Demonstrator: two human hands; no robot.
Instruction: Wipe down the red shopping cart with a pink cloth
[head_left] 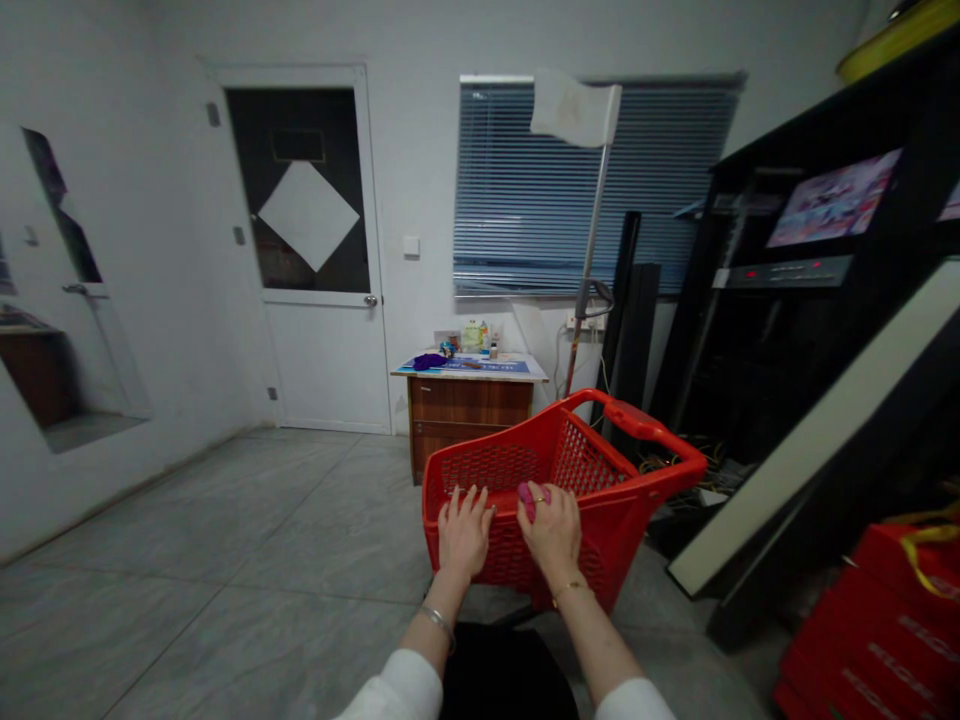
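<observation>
Directly before me stands a red plastic shopping cart (622, 520), its handle off to the right. Over the cart's near rim lies my left hand (465, 530), fingers stretched out and slightly spread, with nothing in it. My right hand (551, 525) is closed around a pink cloth (527, 500) at the same rim; only a bunched bit of the cloth shows beyond the fingers. The cart's basket sides are perforated, and its wheels are mostly hidden.
Behind the cart is a wooden cabinet (469, 405) with small bottles and a purple cloth (430, 361) on top. A pole with a white flag (574, 108) rises beside it. Leaning panels (817, 430) and red boxes (870, 630) stand at right; a white door (326, 365) is at back left.
</observation>
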